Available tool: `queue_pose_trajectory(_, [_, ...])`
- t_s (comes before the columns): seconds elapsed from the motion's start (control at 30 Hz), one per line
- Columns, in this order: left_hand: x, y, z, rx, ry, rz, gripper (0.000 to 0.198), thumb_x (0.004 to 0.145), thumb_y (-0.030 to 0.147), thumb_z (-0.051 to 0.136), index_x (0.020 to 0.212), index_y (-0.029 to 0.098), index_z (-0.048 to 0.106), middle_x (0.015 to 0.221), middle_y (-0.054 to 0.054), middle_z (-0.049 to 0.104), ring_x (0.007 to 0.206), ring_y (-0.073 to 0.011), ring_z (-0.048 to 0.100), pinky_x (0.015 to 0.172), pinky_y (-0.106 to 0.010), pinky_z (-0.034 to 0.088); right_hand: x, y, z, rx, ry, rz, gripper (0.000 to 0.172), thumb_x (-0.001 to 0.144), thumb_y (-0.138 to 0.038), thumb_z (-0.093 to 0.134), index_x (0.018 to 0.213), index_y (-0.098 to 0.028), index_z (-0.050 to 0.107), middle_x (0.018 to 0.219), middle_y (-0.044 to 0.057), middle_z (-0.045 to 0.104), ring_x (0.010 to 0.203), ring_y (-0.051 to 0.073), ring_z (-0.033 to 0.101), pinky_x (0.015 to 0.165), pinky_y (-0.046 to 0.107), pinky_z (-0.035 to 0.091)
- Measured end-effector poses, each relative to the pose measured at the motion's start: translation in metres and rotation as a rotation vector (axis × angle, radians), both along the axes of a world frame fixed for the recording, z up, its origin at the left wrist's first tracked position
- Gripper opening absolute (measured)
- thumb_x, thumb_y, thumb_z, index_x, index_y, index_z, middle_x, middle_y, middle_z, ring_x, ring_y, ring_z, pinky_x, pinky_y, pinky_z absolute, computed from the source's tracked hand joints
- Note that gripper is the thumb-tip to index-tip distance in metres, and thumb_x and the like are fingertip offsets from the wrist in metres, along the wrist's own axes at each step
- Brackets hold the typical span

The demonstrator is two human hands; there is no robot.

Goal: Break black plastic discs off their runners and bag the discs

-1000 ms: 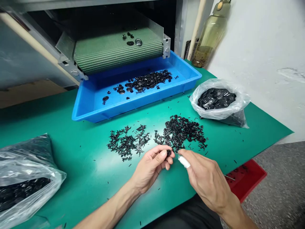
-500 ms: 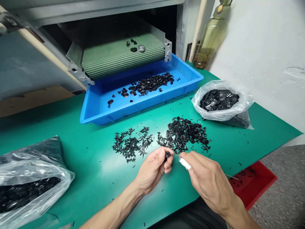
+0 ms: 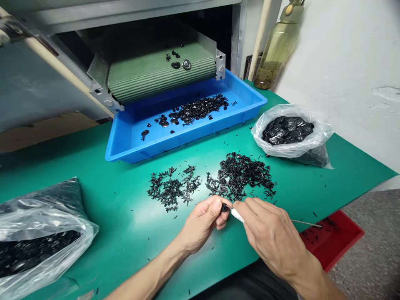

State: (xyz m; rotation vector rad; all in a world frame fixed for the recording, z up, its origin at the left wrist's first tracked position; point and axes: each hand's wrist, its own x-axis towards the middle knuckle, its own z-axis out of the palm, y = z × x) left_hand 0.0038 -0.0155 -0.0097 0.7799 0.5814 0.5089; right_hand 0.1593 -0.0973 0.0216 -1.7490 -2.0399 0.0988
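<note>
Between thumb and fingers, my left hand (image 3: 204, 221) pinches a small round black plastic part (image 3: 224, 208). My right hand (image 3: 268, 233) is closed round a thin metal tool (image 3: 304, 223) with a white wrap (image 3: 237, 215) near the fingertips. The tool's tip meets the black part, and its long thin rod sticks out behind the right hand. Just beyond the hands lie a pile of black parts (image 3: 245, 175) and, to its left, a pile of small black branched pieces (image 3: 171, 189).
A blue tray (image 3: 184, 143) with black parts stands below a green conveyor belt (image 3: 162, 73). Plastic bags of black parts lie at right (image 3: 293, 152) and left (image 3: 46, 204). A red bin (image 3: 340, 246) sits below the table's right edge. A bottle (image 3: 276, 50) stands by the wall.
My right hand has moved slightly left, bringing the tool's tip to the black part. The left hand has shifted a little right, and more of the rod shows behind the right hand.
</note>
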Motion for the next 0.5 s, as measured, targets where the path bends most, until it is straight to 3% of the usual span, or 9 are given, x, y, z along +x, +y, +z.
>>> queue_pose_trajectory(0.33, [-0.002,0.001,-0.002,0.056,0.047,-0.03,0.033,0.086,0.043,0.065,0.092,0.011,0.07,0.064,0.001,0.05,0.055,-0.0082,0.036,0.055,-0.025,0.029,0.0,0.0,-0.002,0.046,-0.108,-0.035,0.028,0.091,-0.004,0.037,0.081,-0.021,0.057,0.067,0.001,0.051,0.063,0.019,0.048,0.061,0.033,0.029])
queue_pose_trajectory(0.5, [0.0,-0.006,-0.003,0.095,0.108,0.089,0.037,0.083,0.045,0.068,0.095,0.01,0.068,0.068,-0.001,0.055,0.056,-0.0083,0.04,0.056,-0.025,0.031,-0.014,-0.001,-0.017,0.039,0.031,-0.061,0.027,0.091,-0.006,0.035,0.09,-0.021,0.058,0.069,0.001,0.057,0.06,0.018,0.056,0.059,0.031,0.037])
